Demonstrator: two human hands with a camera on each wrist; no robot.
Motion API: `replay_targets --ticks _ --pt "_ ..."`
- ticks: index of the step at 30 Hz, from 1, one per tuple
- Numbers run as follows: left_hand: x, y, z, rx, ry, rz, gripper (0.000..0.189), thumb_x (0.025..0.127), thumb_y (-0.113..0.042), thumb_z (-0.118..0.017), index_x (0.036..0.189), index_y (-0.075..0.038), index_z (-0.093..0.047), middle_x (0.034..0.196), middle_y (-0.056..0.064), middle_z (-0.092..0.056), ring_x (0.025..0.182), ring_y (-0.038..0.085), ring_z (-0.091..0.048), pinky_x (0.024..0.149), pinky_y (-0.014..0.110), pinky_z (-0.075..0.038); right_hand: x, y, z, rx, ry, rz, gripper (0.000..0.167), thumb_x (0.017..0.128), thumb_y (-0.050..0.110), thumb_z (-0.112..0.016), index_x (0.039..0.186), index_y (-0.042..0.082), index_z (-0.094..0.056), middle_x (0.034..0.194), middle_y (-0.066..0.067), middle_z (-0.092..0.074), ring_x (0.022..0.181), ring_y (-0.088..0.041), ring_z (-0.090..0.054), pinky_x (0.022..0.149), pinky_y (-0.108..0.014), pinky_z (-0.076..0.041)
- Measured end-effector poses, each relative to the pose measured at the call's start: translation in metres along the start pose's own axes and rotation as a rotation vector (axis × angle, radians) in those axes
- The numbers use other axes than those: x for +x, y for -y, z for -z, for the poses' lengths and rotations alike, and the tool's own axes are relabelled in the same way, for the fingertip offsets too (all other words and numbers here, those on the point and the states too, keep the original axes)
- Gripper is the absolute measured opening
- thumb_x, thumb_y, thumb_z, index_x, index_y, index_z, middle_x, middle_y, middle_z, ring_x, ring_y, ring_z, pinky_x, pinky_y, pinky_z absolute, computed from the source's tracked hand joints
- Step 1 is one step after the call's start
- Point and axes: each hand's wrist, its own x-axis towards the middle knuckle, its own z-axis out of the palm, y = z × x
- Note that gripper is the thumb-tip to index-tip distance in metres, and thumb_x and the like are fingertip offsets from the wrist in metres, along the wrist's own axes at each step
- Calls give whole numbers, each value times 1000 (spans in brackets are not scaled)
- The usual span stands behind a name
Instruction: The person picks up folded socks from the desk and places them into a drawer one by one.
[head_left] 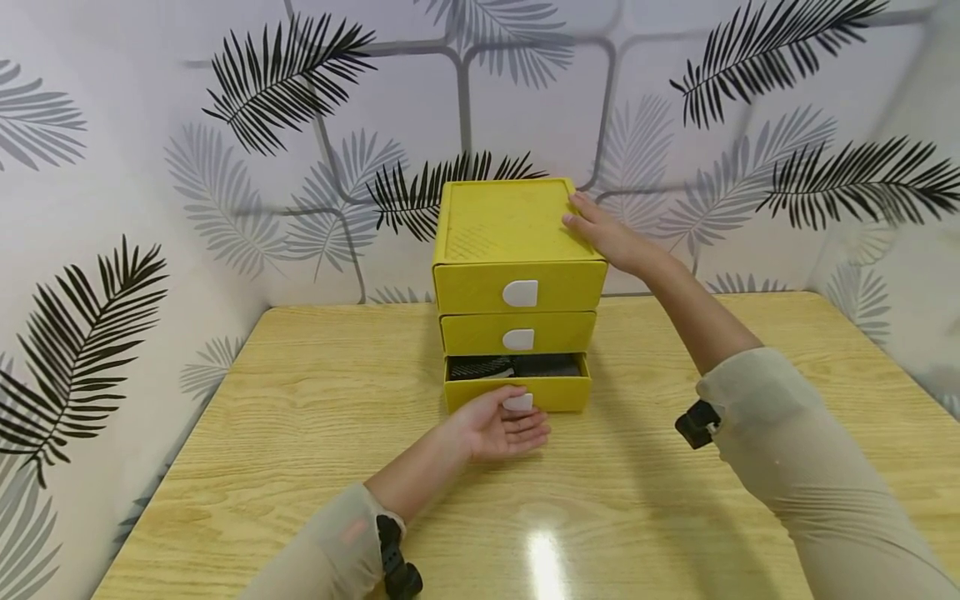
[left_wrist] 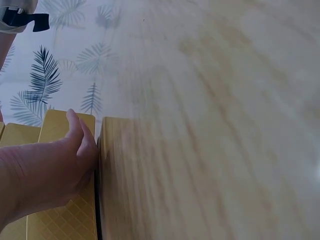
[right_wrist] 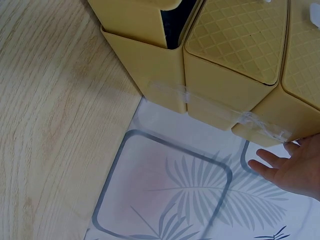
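Observation:
A yellow three-drawer organizer (head_left: pixel 521 287) stands at the back of the table. Its bottom drawer (head_left: pixel 555 395) is pulled partly out, and dark items (head_left: pixel 480 367) show inside, too shaded to identify. My left hand (head_left: pixel 498 425) is at that drawer's front, thumb by the white tab (head_left: pixel 518 402) and fingers loosely extended below it. Against the yellow drawer fronts (left_wrist: pixel 62 222), the same hand also shows in the left wrist view. My right hand (head_left: pixel 607 237) rests on the organizer's top right edge with fingers extended. In the right wrist view, the fingertips (right_wrist: pixel 265 170) appear beside the organizer's side.
The wooden table (head_left: pixel 315 400) spreads around the organizer, its back edge against a leaf-patterned wall covering (head_left: pixel 525 92). Clear tape (right_wrist: pixel 245 118) runs across the organizer's side. Cameras on black straps (head_left: pixel 699 423) are worn on both sleeves.

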Motion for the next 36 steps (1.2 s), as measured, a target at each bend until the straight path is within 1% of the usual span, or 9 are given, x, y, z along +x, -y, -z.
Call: replay_targets --ticks 11,15,19,24,27,32,36 --pt "14 -11 -4 -73 -37 -29 38 94 -21 -53 114 11 -43 132 21 -41 121 34 -40 99 41 -35 0 0 -1 9 3 10 64 101 34 -28 145 -3 1 151 -16 9 136 -23 10 108 -39 4" --pt "18 -15 -5 -80 -38 -43 40 94 -20 -53 117 11 -42 132 21 -41 122 35 -40 99 41 -34 -1 0 0 9 1 6 65 101 34 -28 145 -3 1 151 -15 9 136 -23 10 108 -39 4" --pt "22 -18 -6 -106 -45 -61 40 94 -19 -53 121 8 -39 132 21 -40 122 35 -39 99 41 -34 0 1 0 20 -1 10 65 101 34 -28 145 -3 1 151 -14 10 136 -22 10 108 -38 5" --pt "26 -21 -7 -126 -63 -91 34 94 -17 -53 113 7 -40 132 22 -40 122 35 -40 98 40 -35 0 1 0 26 10 12 65 101 35 -28 145 -2 2 151 -14 11 136 -22 11 108 -38 5" --pt "28 -22 -7 -130 -68 -98 32 93 -16 -53 111 8 -40 130 22 -40 122 35 -40 98 40 -36 -1 2 1 31 8 11 64 101 34 -28 145 -2 2 151 -14 11 136 -22 11 108 -38 5" --pt "30 -23 -5 -117 -65 -94 34 93 -16 -54 113 8 -41 128 22 -43 121 34 -41 98 39 -36 -1 1 1 32 2 8 64 101 34 -28 145 -2 1 151 -14 10 136 -23 10 108 -38 5" --pt "30 -22 -3 -68 -57 -89 33 93 -18 -54 110 7 -42 126 21 -44 121 33 -42 97 40 -37 0 0 0 30 7 4 64 101 34 -28 145 -2 1 151 -14 10 136 -23 10 108 -38 4"
